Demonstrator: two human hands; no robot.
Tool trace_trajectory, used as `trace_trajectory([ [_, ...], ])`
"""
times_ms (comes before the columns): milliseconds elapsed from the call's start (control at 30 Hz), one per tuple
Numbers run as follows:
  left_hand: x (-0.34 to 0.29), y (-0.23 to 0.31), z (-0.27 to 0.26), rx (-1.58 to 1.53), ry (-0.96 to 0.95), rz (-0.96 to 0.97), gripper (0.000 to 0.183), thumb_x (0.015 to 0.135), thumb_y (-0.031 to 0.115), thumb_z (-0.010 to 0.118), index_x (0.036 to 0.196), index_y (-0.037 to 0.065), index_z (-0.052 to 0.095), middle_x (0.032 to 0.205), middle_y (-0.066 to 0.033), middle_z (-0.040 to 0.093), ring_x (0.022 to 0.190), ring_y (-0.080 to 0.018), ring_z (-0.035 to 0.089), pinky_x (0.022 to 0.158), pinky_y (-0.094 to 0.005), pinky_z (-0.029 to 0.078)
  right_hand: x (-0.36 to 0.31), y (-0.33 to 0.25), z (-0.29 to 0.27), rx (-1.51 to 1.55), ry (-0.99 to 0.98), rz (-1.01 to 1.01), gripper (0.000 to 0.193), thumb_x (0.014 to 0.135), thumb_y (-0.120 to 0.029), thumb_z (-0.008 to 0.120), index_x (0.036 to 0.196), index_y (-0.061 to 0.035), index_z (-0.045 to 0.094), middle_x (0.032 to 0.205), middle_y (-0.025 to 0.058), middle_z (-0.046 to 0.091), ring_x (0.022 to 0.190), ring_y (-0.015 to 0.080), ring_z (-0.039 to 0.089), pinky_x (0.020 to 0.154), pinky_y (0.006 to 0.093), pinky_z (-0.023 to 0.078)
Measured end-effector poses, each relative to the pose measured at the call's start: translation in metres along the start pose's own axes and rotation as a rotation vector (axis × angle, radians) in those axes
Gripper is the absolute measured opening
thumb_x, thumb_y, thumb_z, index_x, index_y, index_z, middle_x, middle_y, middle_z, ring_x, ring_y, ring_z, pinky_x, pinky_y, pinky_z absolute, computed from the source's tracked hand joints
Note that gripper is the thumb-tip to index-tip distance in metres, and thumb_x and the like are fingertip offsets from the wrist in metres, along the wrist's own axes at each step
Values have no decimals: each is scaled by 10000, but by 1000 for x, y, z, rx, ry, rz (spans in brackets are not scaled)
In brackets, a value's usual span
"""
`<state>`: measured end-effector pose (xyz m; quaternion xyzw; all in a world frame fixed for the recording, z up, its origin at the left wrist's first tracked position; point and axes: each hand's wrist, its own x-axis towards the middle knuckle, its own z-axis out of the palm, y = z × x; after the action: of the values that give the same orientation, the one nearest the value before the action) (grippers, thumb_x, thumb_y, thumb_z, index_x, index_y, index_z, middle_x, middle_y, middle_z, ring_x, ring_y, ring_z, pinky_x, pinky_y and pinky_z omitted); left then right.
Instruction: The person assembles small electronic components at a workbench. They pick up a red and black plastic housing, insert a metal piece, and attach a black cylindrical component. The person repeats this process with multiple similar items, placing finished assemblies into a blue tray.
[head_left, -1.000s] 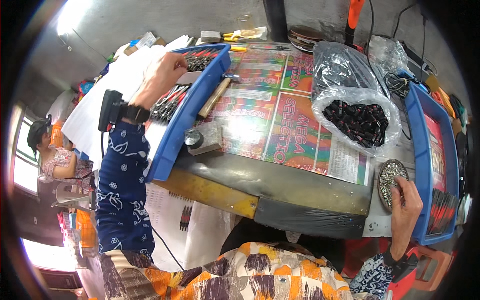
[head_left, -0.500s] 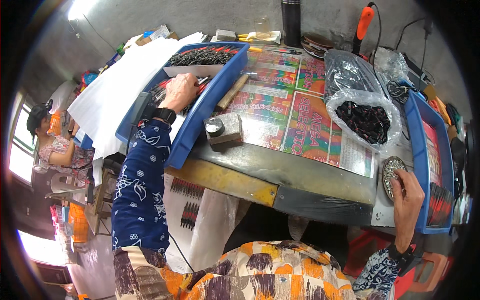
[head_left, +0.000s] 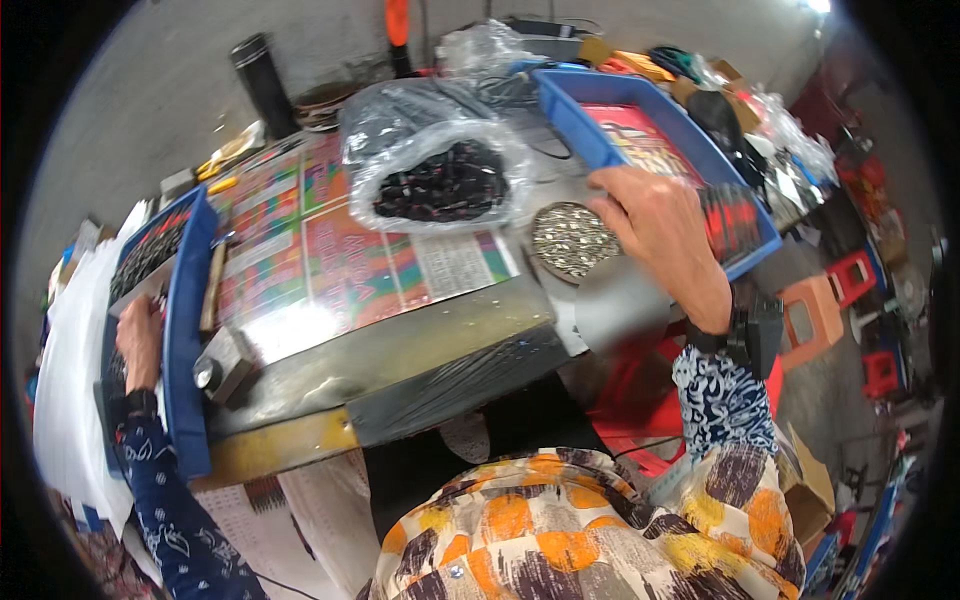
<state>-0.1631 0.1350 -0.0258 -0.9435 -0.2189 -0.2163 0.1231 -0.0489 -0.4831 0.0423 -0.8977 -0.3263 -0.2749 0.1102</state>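
Left of the bag [head_left: 365, 192], the left hand [head_left: 139, 335] is dipping into a tray [head_left: 187, 340] of many sticks [head_left: 150, 250]; right, the right hand [head_left: 665, 225] is hovering beside a dish [head_left: 541, 265]. Whether fingers are grasping, I cannot tell; bag and dish are holding plenty more.

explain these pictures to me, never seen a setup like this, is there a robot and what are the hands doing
No robot here: these are a person's own bare hands. The view comes from the left of two wide fisheye cameras on their head, looking down, so straight edges bend.

The left hand is in a blue tray of black-and-red parts. The right hand is at the edge of a round dish of small metal pieces. What either holds is unclear; a grey shape near the right is blurred.

Between them lie colourful printed sheets and a plastic bag of black pieces.
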Motion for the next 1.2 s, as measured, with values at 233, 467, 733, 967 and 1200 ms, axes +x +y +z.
trace_trajectory([
  [233,6,-16,1,37,118,28,126,911,182,542,955,65,564,888,-196,661,850,-408,634,696,-506,479,4,74,-32,-280,-13,231,205,853,-188,589,956,-41,689,893,161,682,840,345,650,747,417,500],
  [467,5,-12,-22,-240,288,2,207,926,179,519,1079,78,614,884,-155,691,779,-309,675,673,-402,496,-25,117,-31,-245,-206,251,226,827,-105,581,1023,-56,680,958,150,641,930,338,615,843,409,474],
  [733,-32,70,-106,-912,222,-28,266,972,108,505,1206,16,596,765,18,567,580,-13,417,514,-185,329,-39,121,-26,-166,-246,275,229,826,-112,594,1036,-62,666,951,148,597,939,349,593,852,430,461],
  [967,-81,146,-150,-1157,69,-99,283,987,155,548,1236,23,571,752,51,541,546,25,333,469,-145,220,-31,126,-29,-79,-280,323,214,772,-146,692,960,-49,653,956,157,607,944,346,600,839,422,464],
  [1200,-118,183,-163,-1239,16,-10,331,970,79,554,1277,-31,498,763,17,569,684,-18,486,588,-145,317,-34,137,-20,72,-152,388,219,723,-46,660,929,14,618,711,93,598,658,191,578,638,333,485],
])
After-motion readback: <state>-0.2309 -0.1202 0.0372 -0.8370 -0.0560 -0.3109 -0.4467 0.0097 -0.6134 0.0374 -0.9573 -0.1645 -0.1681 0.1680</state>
